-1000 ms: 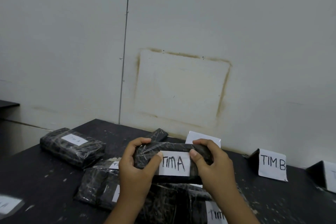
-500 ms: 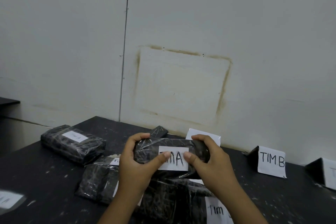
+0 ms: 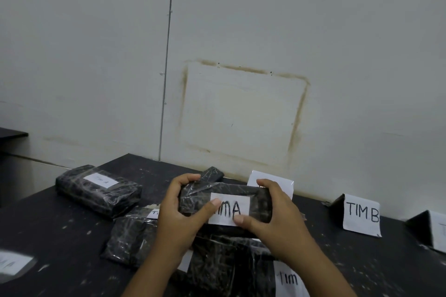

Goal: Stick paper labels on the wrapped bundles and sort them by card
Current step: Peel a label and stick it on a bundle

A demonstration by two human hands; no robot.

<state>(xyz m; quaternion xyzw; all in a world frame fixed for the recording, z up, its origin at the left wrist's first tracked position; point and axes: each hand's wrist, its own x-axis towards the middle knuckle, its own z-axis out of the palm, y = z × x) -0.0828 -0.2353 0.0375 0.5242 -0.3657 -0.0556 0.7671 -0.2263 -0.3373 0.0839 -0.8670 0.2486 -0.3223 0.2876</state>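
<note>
As hands (image 3: 179,222) grip one bundle (image 3: 196,196), three cards (image 3: 361,216) stand.

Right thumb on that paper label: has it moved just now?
Yes. The right thumb slid left and down, away from the TIM B card, from the right edge of the label on the bundle to the label's lower edge.

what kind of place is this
Probably a plain packing or sorting room: a scuffed black table against a bare stained wall, film-wrapped bundles with paper labels, and a standing card marked TIM B.
</note>
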